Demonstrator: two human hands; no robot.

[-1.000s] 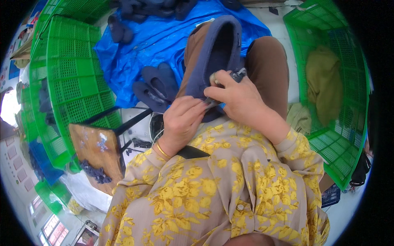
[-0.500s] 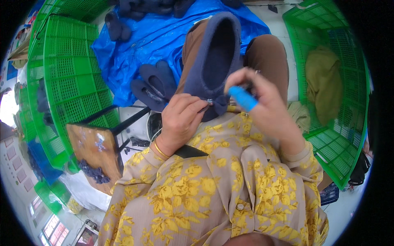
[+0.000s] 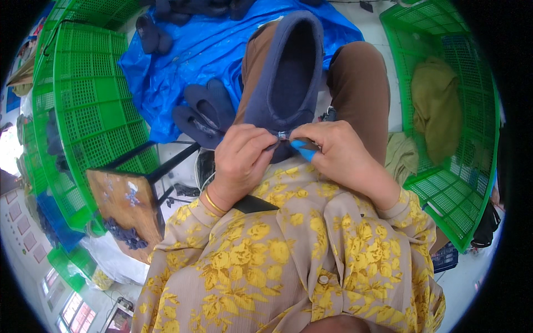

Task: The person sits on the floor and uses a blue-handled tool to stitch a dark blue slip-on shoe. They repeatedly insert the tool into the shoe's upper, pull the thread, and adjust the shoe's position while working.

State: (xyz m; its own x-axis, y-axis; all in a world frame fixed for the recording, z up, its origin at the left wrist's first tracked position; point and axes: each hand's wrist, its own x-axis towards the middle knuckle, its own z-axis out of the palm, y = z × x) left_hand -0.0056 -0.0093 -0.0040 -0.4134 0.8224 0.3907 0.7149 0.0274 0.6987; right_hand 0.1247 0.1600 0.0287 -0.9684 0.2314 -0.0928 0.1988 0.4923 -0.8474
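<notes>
Left hand (image 3: 244, 158) and right hand (image 3: 345, 154) are pinching the trim (image 3: 282, 135) on the navy slipper (image 3: 261, 110) — uneven tugging (one side stronger) would be skewing it.

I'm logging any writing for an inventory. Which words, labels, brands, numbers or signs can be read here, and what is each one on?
No text can be read in this view.
Framed sheets on the far-left wall: too small to tell whether they carry writing.
Navy slipper on the lap: no lettering can be made out.
Patterned shirt: yellow flowers, no visible lettering.
</notes>
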